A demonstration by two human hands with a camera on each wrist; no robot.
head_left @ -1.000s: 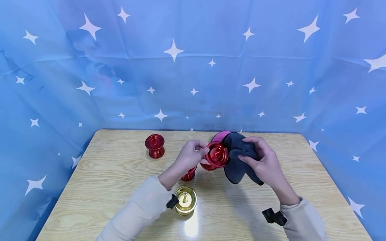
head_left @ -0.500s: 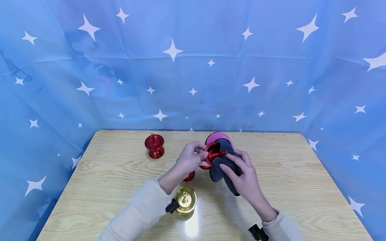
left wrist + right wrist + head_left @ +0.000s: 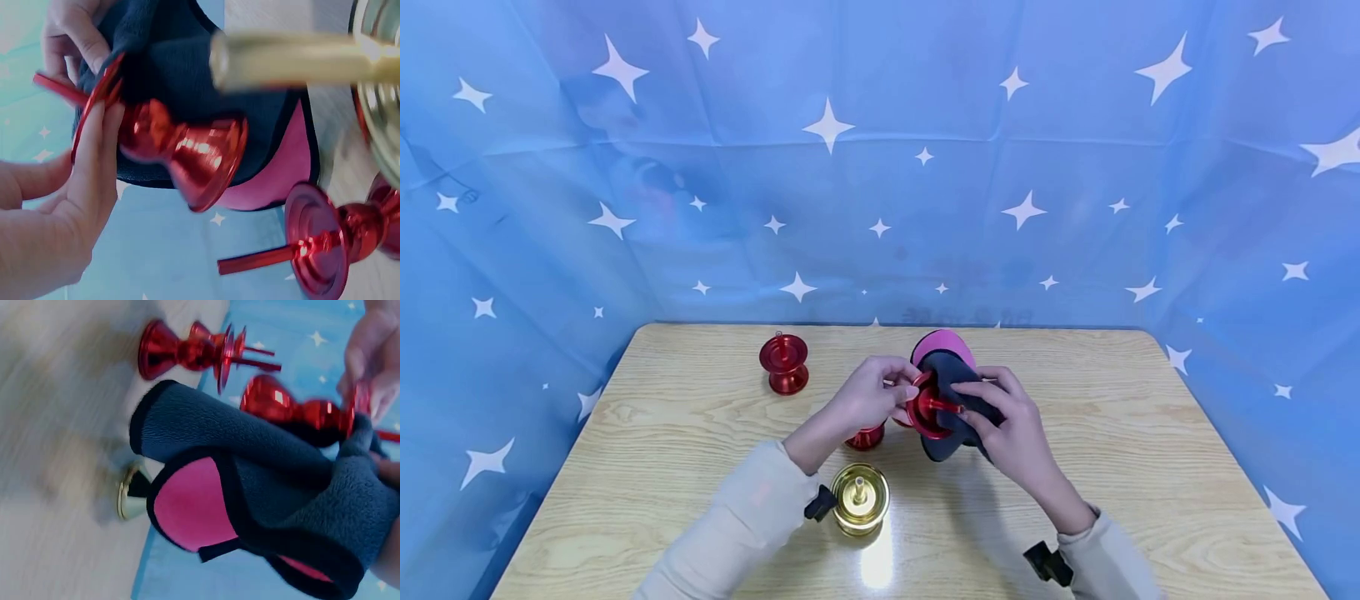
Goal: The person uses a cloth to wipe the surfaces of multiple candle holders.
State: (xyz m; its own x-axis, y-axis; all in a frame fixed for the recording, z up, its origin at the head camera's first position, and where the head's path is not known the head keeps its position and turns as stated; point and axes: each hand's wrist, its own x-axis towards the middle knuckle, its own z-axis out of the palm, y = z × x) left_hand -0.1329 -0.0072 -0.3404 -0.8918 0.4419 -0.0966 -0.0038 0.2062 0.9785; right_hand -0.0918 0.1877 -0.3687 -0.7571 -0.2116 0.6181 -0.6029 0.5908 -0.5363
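My left hand (image 3: 872, 393) pinches the rim of a red metal candle holder (image 3: 925, 415), which is tilted with its spike toward the right hand. In the left wrist view, the holder's flared foot (image 3: 209, 162) points away from the fingers. My right hand (image 3: 1017, 425) grips a dark grey cloth (image 3: 953, 365) with a pink underside and black edging. The cloth lies against the holder's dish, near the spike. In the right wrist view, the cloth (image 3: 219, 425) hangs in folds and hides part of the right hand.
A gold candle holder (image 3: 853, 525) stands near the front of the wooden table (image 3: 662, 467). One red candle holder (image 3: 788, 367) stands at the back left; another red candle holder (image 3: 867, 438) is partly hidden behind my left hand. A blue starry curtain (image 3: 880, 183) surrounds the table.
The right hand has moved left with the cloth, bringing it against the held candle holder. The holder has tilted, its spike now pointing right, and sits slightly lower.
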